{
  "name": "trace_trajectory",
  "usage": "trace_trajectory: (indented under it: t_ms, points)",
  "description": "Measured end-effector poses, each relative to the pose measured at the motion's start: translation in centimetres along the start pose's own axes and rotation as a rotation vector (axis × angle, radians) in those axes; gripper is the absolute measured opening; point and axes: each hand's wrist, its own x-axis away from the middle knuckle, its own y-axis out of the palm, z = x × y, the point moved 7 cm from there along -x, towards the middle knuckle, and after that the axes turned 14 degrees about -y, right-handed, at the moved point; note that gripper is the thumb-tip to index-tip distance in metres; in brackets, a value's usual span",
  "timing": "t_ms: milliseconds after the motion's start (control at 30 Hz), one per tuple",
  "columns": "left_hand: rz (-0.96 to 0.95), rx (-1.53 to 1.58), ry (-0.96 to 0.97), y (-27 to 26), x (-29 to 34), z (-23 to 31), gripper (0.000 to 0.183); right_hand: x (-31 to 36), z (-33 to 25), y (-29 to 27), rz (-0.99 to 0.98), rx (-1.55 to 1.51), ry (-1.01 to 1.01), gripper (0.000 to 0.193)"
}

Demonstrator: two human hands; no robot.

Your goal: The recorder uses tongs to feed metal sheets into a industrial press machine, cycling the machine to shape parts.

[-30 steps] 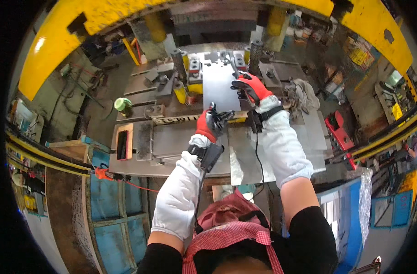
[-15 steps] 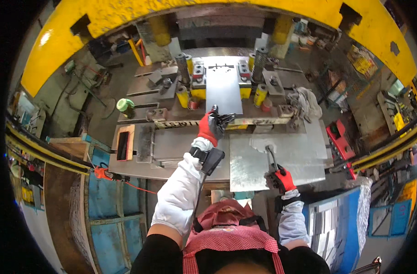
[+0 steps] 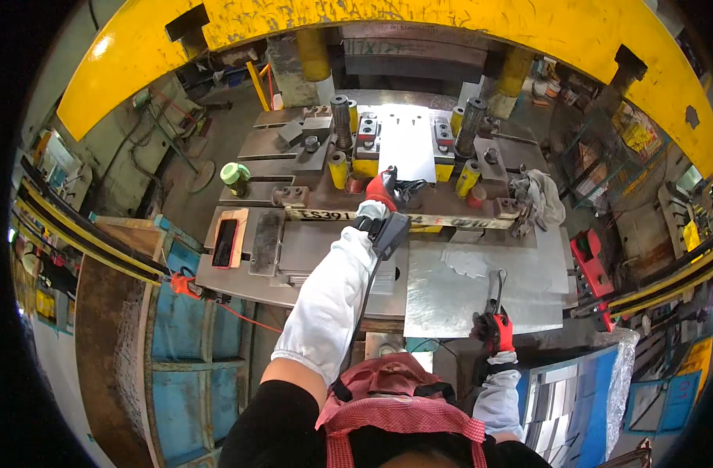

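A bright, narrow metal sheet (image 3: 407,148) lies between the blocks and posts of a press die (image 3: 366,144). At its near edge, my gloved left hand (image 3: 394,189) has its fingers closed on the sheet, the thumb side upward. My right hand (image 3: 493,331), in a red and black glove, is wrapped round a slim metal tool (image 3: 500,288) with a rounded far end. That tool is over a wide, flat metal plate (image 3: 473,300) on the near right of the bench; whether it touches the plate I cannot tell.
A yellow press beam (image 3: 419,14) arches across the far side. Stacked sheets (image 3: 333,269) lie left of the wide plate, with a phone (image 3: 226,240) farther left. A green-capped bottle (image 3: 233,175) stands at the left, a grey rag (image 3: 540,199) at the right. A red control box (image 3: 592,261) is beyond the right edge.
The view has shifted, so the bench appears farther right. My left hand and the narrow sheet have moved away from me, deeper into the die. My right hand still holds the tool.
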Motion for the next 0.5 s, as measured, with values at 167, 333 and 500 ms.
trace_trajectory:
  t_ms: [167,333,500]
  points:
    - [-0.328,0.053,-0.194,4.2,10.7,2.2,0.046,1.6,-2.2,5.0,0.017,-0.127,-0.072,0.023]
    - [0.144,-0.299,0.253,1.9,23.5,-0.5,0.046,0.3,0.1,1.1,-0.025,-0.126,-0.116,0.044]
    - [0.272,-0.545,0.581,-6.5,34.9,-5.4,0.039,0.1,0.4,0.8,0.039,-0.102,-0.099,0.049]
